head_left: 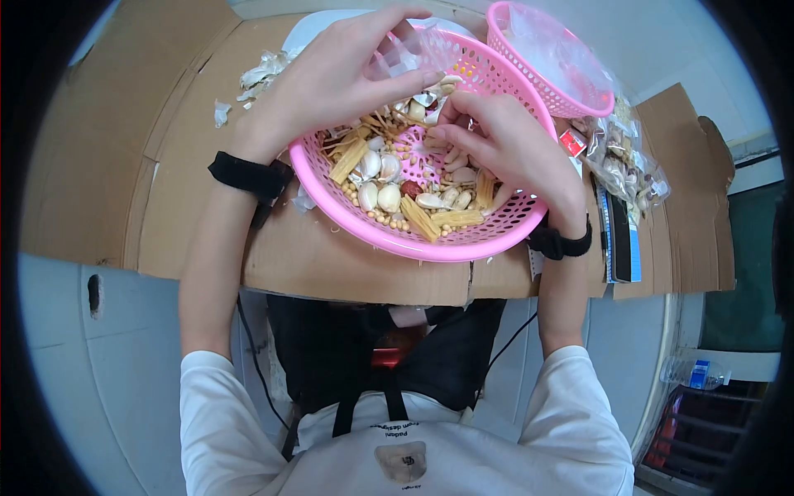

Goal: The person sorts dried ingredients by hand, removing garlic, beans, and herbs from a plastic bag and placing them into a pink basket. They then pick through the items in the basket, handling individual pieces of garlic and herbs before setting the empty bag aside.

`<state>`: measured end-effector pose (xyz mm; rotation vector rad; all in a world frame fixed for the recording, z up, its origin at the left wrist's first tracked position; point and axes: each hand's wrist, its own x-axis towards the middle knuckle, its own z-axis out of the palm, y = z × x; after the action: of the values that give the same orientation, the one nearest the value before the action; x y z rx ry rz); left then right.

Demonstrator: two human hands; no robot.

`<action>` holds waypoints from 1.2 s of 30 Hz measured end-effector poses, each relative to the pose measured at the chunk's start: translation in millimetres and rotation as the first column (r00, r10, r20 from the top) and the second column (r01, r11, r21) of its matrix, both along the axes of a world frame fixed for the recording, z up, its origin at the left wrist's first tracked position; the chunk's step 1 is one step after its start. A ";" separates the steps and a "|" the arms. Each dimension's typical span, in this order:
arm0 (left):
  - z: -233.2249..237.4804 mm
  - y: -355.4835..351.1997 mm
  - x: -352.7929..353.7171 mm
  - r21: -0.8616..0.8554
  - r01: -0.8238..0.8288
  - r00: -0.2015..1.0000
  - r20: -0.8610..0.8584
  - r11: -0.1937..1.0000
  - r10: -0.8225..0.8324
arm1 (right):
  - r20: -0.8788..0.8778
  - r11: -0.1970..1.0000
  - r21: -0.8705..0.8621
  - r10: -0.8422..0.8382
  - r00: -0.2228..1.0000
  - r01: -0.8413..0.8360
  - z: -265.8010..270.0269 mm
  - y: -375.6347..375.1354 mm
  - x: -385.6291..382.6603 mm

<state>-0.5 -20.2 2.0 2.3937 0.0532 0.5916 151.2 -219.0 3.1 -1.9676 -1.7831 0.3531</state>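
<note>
A pink plastic basket (364,230) with a perforated wall stands on the cardboard-covered table. Inside it lie garlic cloves (389,198), yellow ribbed dried sticks (420,218), small round yellow beans (368,198) and a red date (411,189). My left hand (351,70) is over the far left rim, thumb and fingers curved around a clear plastic bag (430,45). My right hand (504,140) reaches in over the right rim. Its thumb and forefinger are pinched close together near the basket's middle; what they hold, if anything, is too small to make out.
A second pink basket (506,40) with clear plastic bags stands at the back right. Beside it lie filled clear bags (624,165) and a blue-and-black box (622,240). Garlic skins (265,73) are at the back left. Cardboard flaps (91,140) rise at the sides.
</note>
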 end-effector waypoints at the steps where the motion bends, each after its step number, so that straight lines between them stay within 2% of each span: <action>1: 0.9 1.8 1.0 -0.007 0.030 1.000 0.010 1.000 -0.030 | 0.015 0.999 -0.032 -0.028 0.999 0.028 4.8 -0.3 -2.9; 2: 1.5 1.9 1.7 -0.002 0.029 0.999 0.017 1.000 -0.029 | 0.022 0.999 -0.027 -0.027 0.999 0.028 7.2 -0.4 -4.3; 4: 1.8 0.8 -0.3 0.031 -0.018 1.000 0.018 0.999 0.018 | -0.073 0.982 -0.163 -0.106 0.992 0.093 10.3 1.6 -7.2; 8: 7.1 -4.3 -4.6 0.040 -0.018 1.000 0.026 0.999 0.017 | 0.003 0.999 0.016 0.039 0.999 -0.039 -6.6 2.1 5.5; 11: 2.1 -3.6 -1.9 0.002 -0.020 1.000 -0.008 1.000 0.020 | -0.014 0.999 0.021 0.027 1.000 -0.027 -1.6 0.6 2.2; 14: 5.0 -1.5 -1.8 0.034 -0.008 0.999 0.049 0.999 0.006 | -0.034 0.999 0.035 0.011 0.999 -0.009 -2.4 1.3 2.2; 18: 2.9 -0.9 -1.7 0.020 -0.032 0.999 -0.004 0.999 0.033 | -0.085 1.000 0.020 0.010 0.996 -0.008 -0.8 1.4 1.5; 21: 0.8 -0.2 0.5 0.010 -0.020 1.000 -0.020 1.000 0.020 | -0.110 0.997 0.069 0.046 0.993 -0.038 -4.1 0.9 2.9; 24: -0.3 -0.1 1.3 -0.002 -0.006 1.000 0.005 1.000 0.006 | -0.058 0.987 0.151 0.060 0.997 -0.050 -2.5 2.1 3.9; 26: 3.0 0.0 -0.9 0.002 -0.018 1.000 0.017 1.000 0.018 | -0.339 0.982 0.093 -0.126 0.932 0.167 2.5 1.4 -2.1; 27: 6.5 -2.9 -2.8 0.023 -0.029 1.000 0.012 0.999 0.028 | -0.340 0.982 0.094 -0.123 0.932 0.164 1.9 3.0 -2.0; 29: 6.0 -2.2 -1.9 0.041 -0.034 0.999 0.002 0.999 0.034 | -0.392 0.913 0.341 -0.077 0.917 0.223 -2.4 4.6 0.1; 30: 2.5 1.9 0.8 0.057 0.012 1.000 0.022 0.998 -0.013 | -0.395 0.913 0.337 -0.082 0.915 0.228 -2.4 4.6 1.4; 32: -7.4 2.5 2.6 0.067 0.062 0.997 0.039 0.996 -0.065 | -0.344 0.860 0.449 -0.082 0.935 0.240 1.3 3.4 2.9; 34: -13.3 1.7 5.1 0.197 0.064 0.946 0.302 0.978 -0.123 | -0.366 0.844 0.476 -0.067 0.928 0.249 1.8 3.1 2.1; 36: -11.4 2.7 3.9 0.156 0.107 0.954 0.261 0.982 -0.145 | -0.219 0.853 0.505 -0.025 0.975 0.136 -3.6 5.1 6.4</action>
<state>3.4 -17.5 -9.5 2.4044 -0.2673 0.8811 157.6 -213.9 -0.5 -1.5513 -1.4638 0.0307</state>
